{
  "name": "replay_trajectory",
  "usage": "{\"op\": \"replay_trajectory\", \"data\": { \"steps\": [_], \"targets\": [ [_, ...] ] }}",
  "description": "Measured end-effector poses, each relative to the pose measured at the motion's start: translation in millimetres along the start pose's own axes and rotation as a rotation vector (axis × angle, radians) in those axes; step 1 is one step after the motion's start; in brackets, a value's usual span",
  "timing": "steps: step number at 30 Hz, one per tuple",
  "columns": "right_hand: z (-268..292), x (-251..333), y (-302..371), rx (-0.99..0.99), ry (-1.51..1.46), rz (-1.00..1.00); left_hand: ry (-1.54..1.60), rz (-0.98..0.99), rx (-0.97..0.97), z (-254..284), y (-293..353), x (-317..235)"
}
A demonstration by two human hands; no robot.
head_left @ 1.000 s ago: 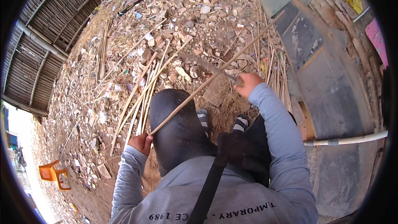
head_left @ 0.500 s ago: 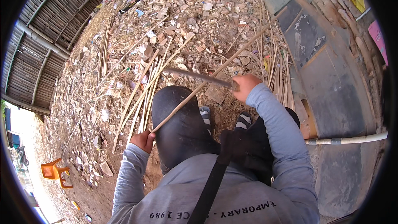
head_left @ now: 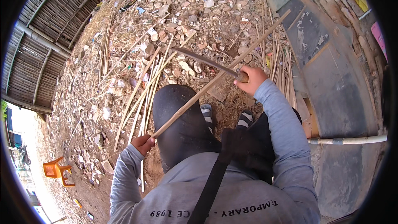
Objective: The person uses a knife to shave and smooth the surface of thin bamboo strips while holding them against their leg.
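My left hand (head_left: 143, 143) is closed round the near end of a long bamboo strip (head_left: 195, 98). The strip slants across my left knee and runs away to the far right. My right hand (head_left: 251, 80) grips the wooden handle of a machete (head_left: 207, 61). Its long dark blade points to the far left and crosses the strip close to the handle; whether it touches the strip I cannot tell. Just left of my knee lie several loose bamboo strips (head_left: 143, 89) on the ground.
More split strips (head_left: 283, 68) lie in a pile at the right, beside dark flat panels (head_left: 340, 83). Stones and rubble (head_left: 182, 20) cover the ground ahead. An orange plastic chair (head_left: 53, 169) stands at the lower left, and a bamboo wall (head_left: 45, 29) rises at the far left.
The machete and my right hand have moved slightly right, and the blade has tilted with its tip further away. The bamboo strip shows a broader face, seemingly turned in my left hand.
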State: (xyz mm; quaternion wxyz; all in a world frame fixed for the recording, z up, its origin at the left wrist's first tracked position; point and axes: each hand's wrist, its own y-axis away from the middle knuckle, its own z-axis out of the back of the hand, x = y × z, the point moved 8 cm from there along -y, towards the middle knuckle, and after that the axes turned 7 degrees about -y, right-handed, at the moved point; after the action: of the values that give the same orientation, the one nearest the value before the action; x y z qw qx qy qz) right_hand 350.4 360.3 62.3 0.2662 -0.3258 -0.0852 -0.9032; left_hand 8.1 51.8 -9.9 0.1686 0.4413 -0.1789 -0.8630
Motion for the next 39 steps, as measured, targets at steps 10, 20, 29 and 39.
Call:
{"op": "replay_trajectory", "data": {
  "steps": [10,20,29,39],
  "targets": [
    [-24,34,8,0.031,0.151,0.251,-0.669,0.038,-0.386,8,18,-55],
    [-30,16,-4,0.106,0.249,-0.025,-0.714,-0.002,-0.394,1,8,-53],
    [-12,-1,-15,0.047,0.273,-0.142,-0.681,0.066,-0.3,2,-7,-47],
    [-6,5,-16,-0.071,0.179,-0.133,-0.654,-0.005,-0.356,1,-6,-42]
  ]
}}
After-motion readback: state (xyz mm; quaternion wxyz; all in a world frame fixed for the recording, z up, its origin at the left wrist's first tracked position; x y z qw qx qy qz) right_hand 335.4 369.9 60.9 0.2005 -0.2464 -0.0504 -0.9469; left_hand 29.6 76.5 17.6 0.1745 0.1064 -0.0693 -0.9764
